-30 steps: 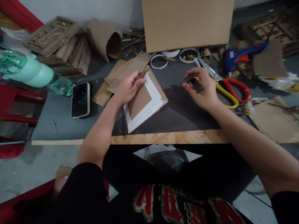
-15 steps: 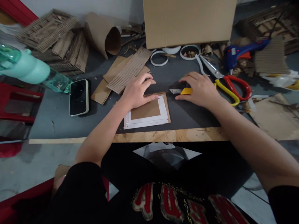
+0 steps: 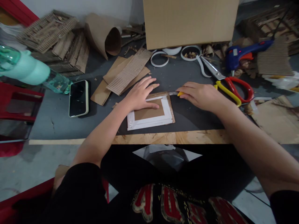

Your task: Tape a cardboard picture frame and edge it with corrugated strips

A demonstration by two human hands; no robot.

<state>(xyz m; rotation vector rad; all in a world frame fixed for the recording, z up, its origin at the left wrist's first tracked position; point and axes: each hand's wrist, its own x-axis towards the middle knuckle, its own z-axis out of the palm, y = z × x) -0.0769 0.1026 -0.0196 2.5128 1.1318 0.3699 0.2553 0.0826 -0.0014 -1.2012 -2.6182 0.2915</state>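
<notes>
Close to the table's front edge lies a flat cardboard panel point(image 3: 149, 113) with strips of white tape around its border. My left hand point(image 3: 141, 95) rests on its left and upper part, fingers spread and thumb flat on the brown middle. In my right hand point(image 3: 196, 95) is a yellow utility knife point(image 3: 180, 93), gripped low over the table. Its blade points left and meets the panel's upper right corner, where a corrugated edge shows. Most of the knife's handle is hidden under my fingers.
Corrugated cardboard strips point(image 3: 130, 71) lie behind my left hand. A phone point(image 3: 78, 98) and a water bottle point(image 3: 35, 70) are at the left. Scissors point(image 3: 230, 84), tape rolls point(image 3: 159, 59) and a blue glue gun point(image 3: 245, 54) lie at the back right. A large cardboard box point(image 3: 190, 23) stands behind.
My right hand has turned and brought the knife blade left to the panel's corner. The panel has shifted slightly right, and my left hand has spread flatter over it.
</notes>
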